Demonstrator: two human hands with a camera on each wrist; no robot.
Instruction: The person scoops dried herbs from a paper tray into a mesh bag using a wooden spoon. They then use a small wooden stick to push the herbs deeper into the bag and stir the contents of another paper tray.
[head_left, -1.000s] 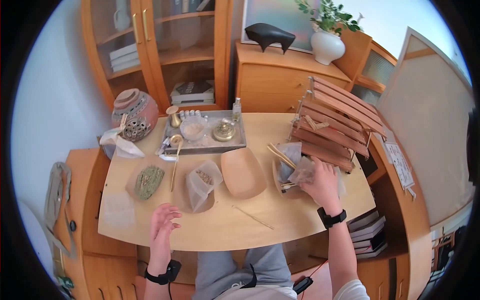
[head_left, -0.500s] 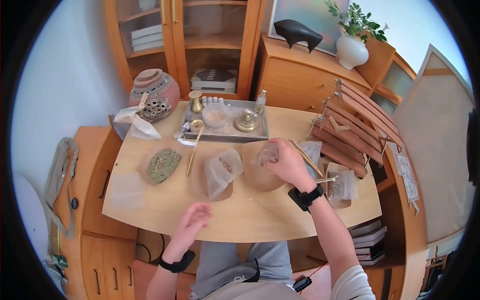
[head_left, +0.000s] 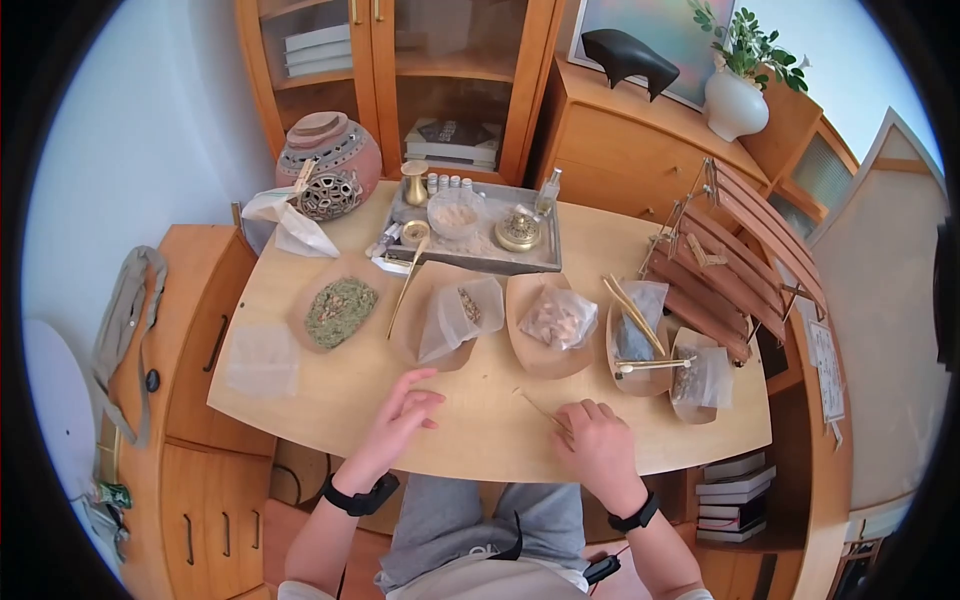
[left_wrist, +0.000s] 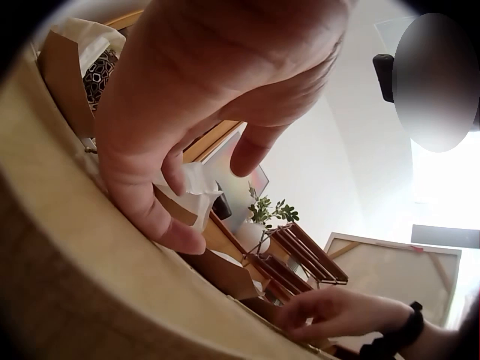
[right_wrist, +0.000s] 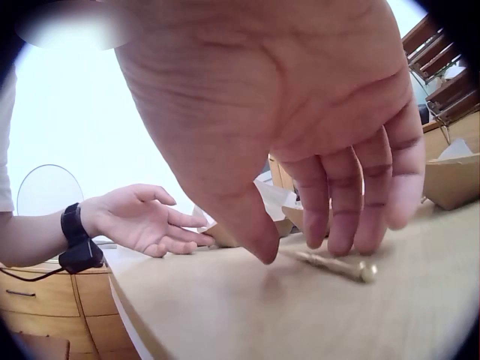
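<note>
My right hand (head_left: 600,450) is low over the table near its front edge, above a thin brass-coloured stick (head_left: 538,406). In the right wrist view its thumb and straight fingers come down on either side of the stick (right_wrist: 337,265), which has a knobbed end and lies on the tabletop. My left hand (head_left: 398,420) hovers at the front edge with loosely bent fingers and nothing in them. Beyond the hands, a clear bag of pinkish chunks (head_left: 558,318) lies in a brown paper tray (head_left: 548,366). Left of it, a translucent bag (head_left: 450,325) sits in another tray.
Dried green herbs (head_left: 340,312) fill the leftmost tray. On the right, trays hold a bag with tongs-like sticks (head_left: 640,325) and a bag of dark bits (head_left: 705,378). Behind stand a grey tray (head_left: 480,262) with brass vessels, a patterned pot (head_left: 325,165) and a wooden rack (head_left: 740,260).
My right hand has carried the bag of pinkish chunks from the right-hand trays into the middle tray, let it go, and come back to the stick. The left hand moved slightly right.
</note>
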